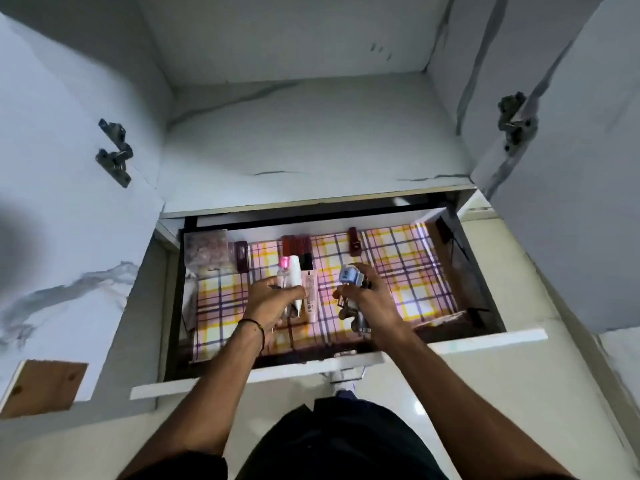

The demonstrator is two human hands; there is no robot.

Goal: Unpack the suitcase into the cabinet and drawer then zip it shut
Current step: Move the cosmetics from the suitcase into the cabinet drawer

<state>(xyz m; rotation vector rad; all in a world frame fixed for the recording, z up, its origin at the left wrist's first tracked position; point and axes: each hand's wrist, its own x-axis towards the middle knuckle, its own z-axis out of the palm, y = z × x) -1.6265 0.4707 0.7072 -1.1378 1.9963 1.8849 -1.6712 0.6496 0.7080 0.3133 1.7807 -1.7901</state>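
Observation:
An open drawer (pixel 491 336) lined with checked paper sits under an open cabinet shelf (pixel 311 150). Over the drawer's middle, my left hand (pixel 270 301) grips a white tube and a clear bottle with a pink cap (pixel 284 271). A pale pink tube (pixel 310 296) lies just right of that hand. My right hand (pixel 370 299) holds a small bottle with a light blue cap (pixel 349 274), plus some metal pieces below it that I cannot make out. The suitcase is out of view.
At the drawer's back lie a clear bag (pixel 206 251), a dark red box (pixel 241 256), a dark red and black pack (pixel 297 249) and a small maroon item (pixel 354 241). Both cabinet doors (pixel 69 202) stand open, with hinges (pixel 116 157) exposed.

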